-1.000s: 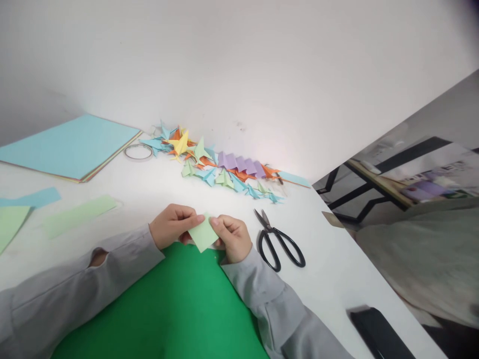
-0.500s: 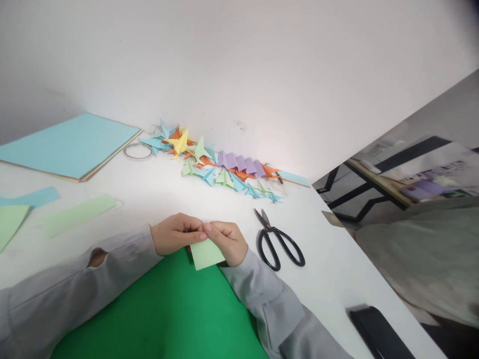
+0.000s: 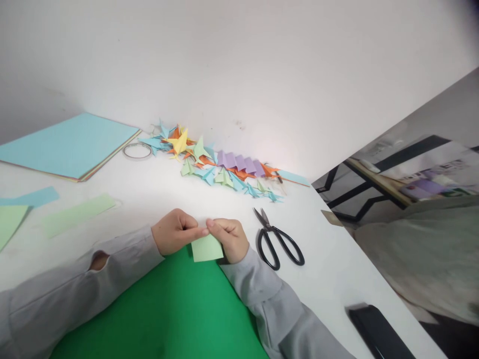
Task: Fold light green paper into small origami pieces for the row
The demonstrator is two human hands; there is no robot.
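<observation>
A small light green piece of paper [image 3: 207,250] hangs between my two hands, over the green cloth on my lap. My left hand [image 3: 175,232] pinches its upper edge, thumb stretched along the top. From the other side my right hand [image 3: 231,239] grips the upper right part between thumb and curled fingers. Both thumb tips nearly meet at the top edge, and the fingers behind the paper are hidden. To the right of my right hand lie black-handled scissors [image 3: 276,242], blades slightly apart.
Folded paper cranes [image 3: 181,142] in several colours line the wall, with a purple pleated strip [image 3: 239,163] among them. A stack of coloured sheets [image 3: 71,144], a tape roll [image 3: 137,151] and a green strip [image 3: 80,214] lie left. A black phone-like object [image 3: 377,331] rests front right.
The green paper has turned so its lower edge lies more level and slightly higher. My left fingers have curled back a little, and my right hand has shifted slightly.
</observation>
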